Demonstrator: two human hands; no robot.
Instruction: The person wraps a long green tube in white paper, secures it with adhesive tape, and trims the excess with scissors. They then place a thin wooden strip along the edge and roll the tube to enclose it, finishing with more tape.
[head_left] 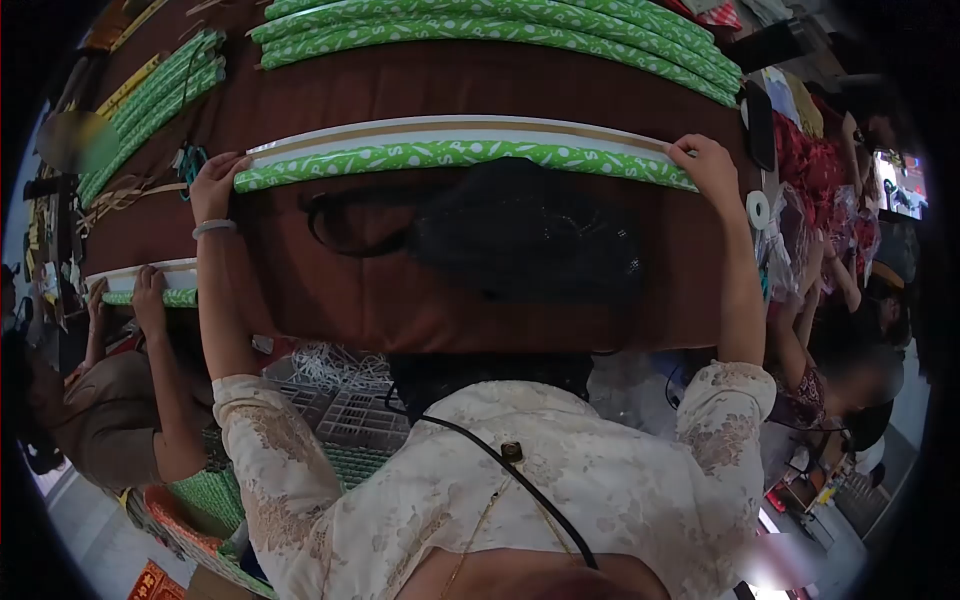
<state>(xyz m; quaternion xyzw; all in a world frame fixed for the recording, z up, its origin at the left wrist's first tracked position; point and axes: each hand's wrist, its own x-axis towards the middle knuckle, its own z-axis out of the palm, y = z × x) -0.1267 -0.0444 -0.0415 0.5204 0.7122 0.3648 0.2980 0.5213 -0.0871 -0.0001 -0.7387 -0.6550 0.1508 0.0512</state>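
A long green plastic-looking sheet (pixel 420 155) printed with white shapes lies across the table in front of me. It is partly rolled or folded, and its white far edge carries a tan strip (pixel 460 127). My left hand (pixel 214 187), with a pale bracelet at the wrist, pinches the left end of the sheet. At the other end, the fingers of my right hand (pixel 708 170) are closed on the sheet's edge. A dark bag (pixel 530 230) with a strap lies between my forearms, just below the sheet.
Several green rolls (pixel 490 35) are stacked at the far side, and more rolls (pixel 150 110) lie far left beside teal-handled scissors (pixel 190 165). A white tape roll (pixel 758 209) is at the right edge. Left, a co-worker's hands (pixel 148 298) hold a similar sheet. Other people work at right.
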